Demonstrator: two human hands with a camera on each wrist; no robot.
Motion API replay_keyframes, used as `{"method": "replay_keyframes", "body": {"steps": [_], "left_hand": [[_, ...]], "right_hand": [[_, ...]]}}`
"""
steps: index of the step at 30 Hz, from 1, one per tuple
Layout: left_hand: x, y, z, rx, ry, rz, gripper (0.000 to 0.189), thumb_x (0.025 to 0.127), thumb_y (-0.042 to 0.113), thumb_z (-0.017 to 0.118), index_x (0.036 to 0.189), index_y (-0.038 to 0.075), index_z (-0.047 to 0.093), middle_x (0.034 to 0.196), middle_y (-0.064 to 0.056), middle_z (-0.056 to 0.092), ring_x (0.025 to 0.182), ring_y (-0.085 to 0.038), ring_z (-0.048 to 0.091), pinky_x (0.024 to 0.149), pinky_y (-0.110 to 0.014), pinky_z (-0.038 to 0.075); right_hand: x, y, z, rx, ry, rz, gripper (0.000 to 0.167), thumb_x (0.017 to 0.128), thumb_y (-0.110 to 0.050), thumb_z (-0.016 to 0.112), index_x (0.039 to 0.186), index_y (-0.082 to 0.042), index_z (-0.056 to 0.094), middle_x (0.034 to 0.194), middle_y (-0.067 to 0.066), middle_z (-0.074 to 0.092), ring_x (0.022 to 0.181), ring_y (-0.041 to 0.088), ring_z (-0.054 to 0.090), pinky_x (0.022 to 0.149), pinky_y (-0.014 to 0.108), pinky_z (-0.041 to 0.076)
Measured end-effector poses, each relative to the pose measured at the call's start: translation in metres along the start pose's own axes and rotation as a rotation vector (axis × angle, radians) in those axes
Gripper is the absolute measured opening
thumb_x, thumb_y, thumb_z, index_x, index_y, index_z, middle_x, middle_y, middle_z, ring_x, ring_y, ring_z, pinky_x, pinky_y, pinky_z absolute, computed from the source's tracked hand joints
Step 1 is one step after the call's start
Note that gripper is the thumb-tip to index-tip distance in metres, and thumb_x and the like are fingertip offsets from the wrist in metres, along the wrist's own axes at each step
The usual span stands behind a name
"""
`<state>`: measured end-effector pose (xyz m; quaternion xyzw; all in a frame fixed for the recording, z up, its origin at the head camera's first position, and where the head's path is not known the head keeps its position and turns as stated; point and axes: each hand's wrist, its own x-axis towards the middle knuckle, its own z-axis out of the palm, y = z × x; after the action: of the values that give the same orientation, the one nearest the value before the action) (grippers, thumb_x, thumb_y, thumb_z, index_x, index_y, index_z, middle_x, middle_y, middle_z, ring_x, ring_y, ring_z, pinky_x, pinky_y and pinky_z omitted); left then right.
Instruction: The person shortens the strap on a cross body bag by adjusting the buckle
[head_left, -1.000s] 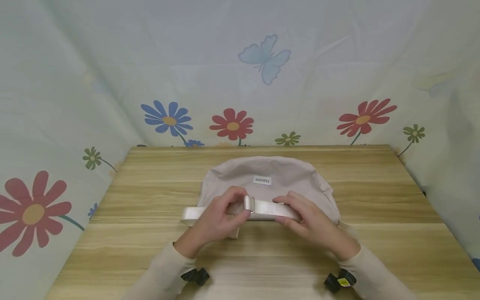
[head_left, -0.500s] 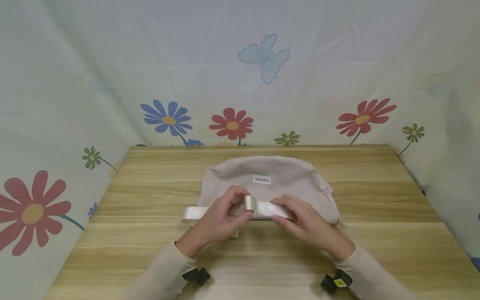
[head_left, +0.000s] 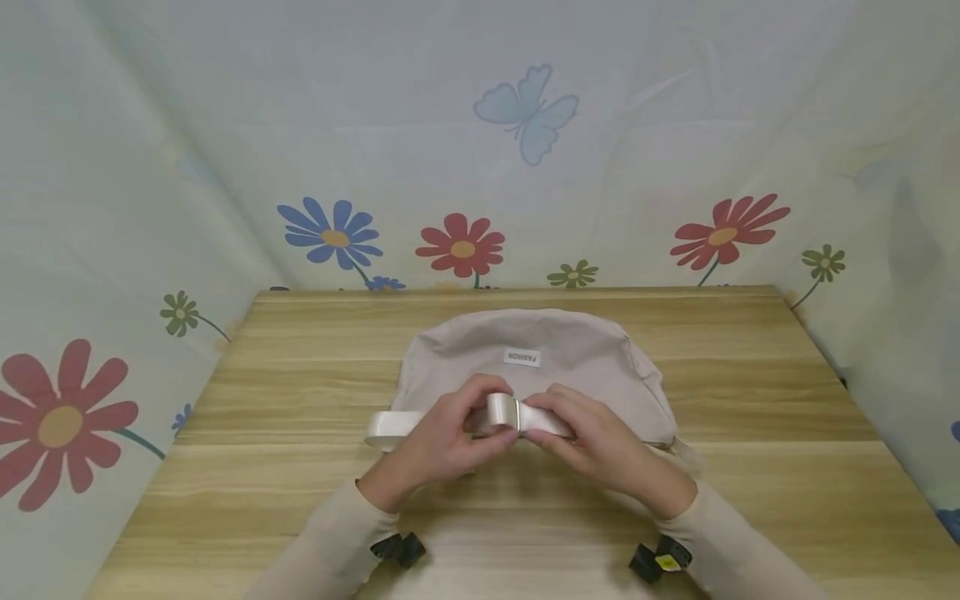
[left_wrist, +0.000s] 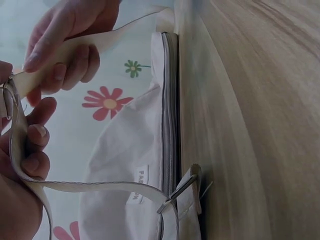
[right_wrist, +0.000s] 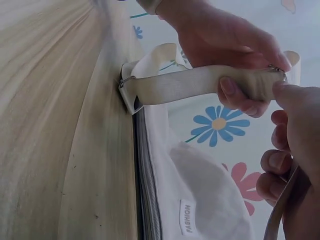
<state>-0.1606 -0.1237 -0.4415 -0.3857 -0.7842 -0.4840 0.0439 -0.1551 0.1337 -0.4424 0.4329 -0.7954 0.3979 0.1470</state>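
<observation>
A pale pink bag (head_left: 581, 350) with a FASHION label (head_left: 522, 357) lies on the table, its zipper (left_wrist: 171, 110) along the side facing me. Over its near edge, my left hand (head_left: 453, 437) pinches the cream strap at a metal slider buckle (head_left: 516, 414), where the webbing doubles into a loop. Right beside the buckle, my right hand (head_left: 600, 429) grips the single strap (head_left: 546, 420) between thumb and fingers. The strap's left part (head_left: 393, 424) bends round behind my left hand. In the right wrist view it runs down to a metal ring (right_wrist: 126, 82) at the bag's end.
The wooden table (head_left: 315, 358) reaches back to a floral cloth backdrop (head_left: 375, 150). Black wrist devices (head_left: 397, 550) sit at both sleeves.
My right hand has slid left along the strap, up close to the buckle. My left hand and the buckle have shifted slightly right, and the loop at the buckle looks wider.
</observation>
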Motion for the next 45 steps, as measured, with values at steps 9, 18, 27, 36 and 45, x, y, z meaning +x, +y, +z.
{"method": "replay_keyframes", "body": {"steps": [9, 18, 27, 36, 45], "left_hand": [[-0.001, -0.001, -0.003, 0.047, 0.025, -0.007, 0.035, 0.095, 0.015, 0.082, 0.126, 0.015, 0.066, 0.11, 0.002, 0.073, 0.099, -0.008, 0.066, 0.092, -0.028, 0.057], [-0.004, -0.005, -0.01, 0.022, 0.084, 0.011, 0.036, 0.094, 0.009, 0.081, 0.126, 0.014, 0.066, 0.102, 0.001, 0.072, 0.097, -0.009, 0.065, 0.091, -0.025, 0.054], [-0.004, -0.005, -0.008, -0.049, 0.074, 0.019, 0.042, 0.092, 0.004, 0.082, 0.13, 0.009, 0.063, 0.112, -0.007, 0.074, 0.101, -0.01, 0.067, 0.096, -0.026, 0.055], [-0.003, -0.004, -0.005, -0.119, 0.015, -0.033, 0.047, 0.094, 0.002, 0.082, 0.135, 0.007, 0.06, 0.116, -0.012, 0.074, 0.1, -0.013, 0.068, 0.09, -0.03, 0.059], [0.0, 0.0, -0.008, 0.038, -0.089, -0.035, 0.06, 0.091, 0.007, 0.086, 0.137, 0.006, 0.048, 0.108, -0.008, 0.083, 0.093, -0.012, 0.073, 0.087, -0.03, 0.059]], "right_hand": [[-0.007, 0.002, -0.009, -0.066, -0.026, 0.027, 0.039, 0.106, -0.036, 0.071, 0.131, -0.007, 0.068, 0.105, -0.004, 0.068, 0.083, 0.002, 0.054, 0.072, 0.019, 0.048], [-0.018, 0.015, -0.022, -0.021, 0.0, 0.056, 0.032, 0.096, -0.014, 0.083, 0.126, -0.013, 0.071, 0.102, -0.006, 0.069, 0.086, 0.003, 0.054, 0.077, 0.016, 0.046], [-0.019, 0.01, -0.014, 0.061, -0.032, 0.159, 0.038, 0.093, 0.0, 0.081, 0.128, -0.009, 0.066, 0.115, 0.003, 0.074, 0.099, 0.005, 0.063, 0.085, 0.022, 0.054], [-0.014, 0.008, -0.001, 0.141, -0.043, 0.132, 0.036, 0.097, 0.0, 0.076, 0.129, -0.006, 0.061, 0.108, 0.003, 0.072, 0.095, 0.003, 0.061, 0.079, 0.024, 0.056], [-0.004, 0.003, 0.001, 0.101, -0.044, 0.087, 0.039, 0.096, -0.005, 0.08, 0.132, -0.01, 0.065, 0.114, 0.001, 0.071, 0.095, 0.006, 0.062, 0.08, 0.025, 0.056]]}}
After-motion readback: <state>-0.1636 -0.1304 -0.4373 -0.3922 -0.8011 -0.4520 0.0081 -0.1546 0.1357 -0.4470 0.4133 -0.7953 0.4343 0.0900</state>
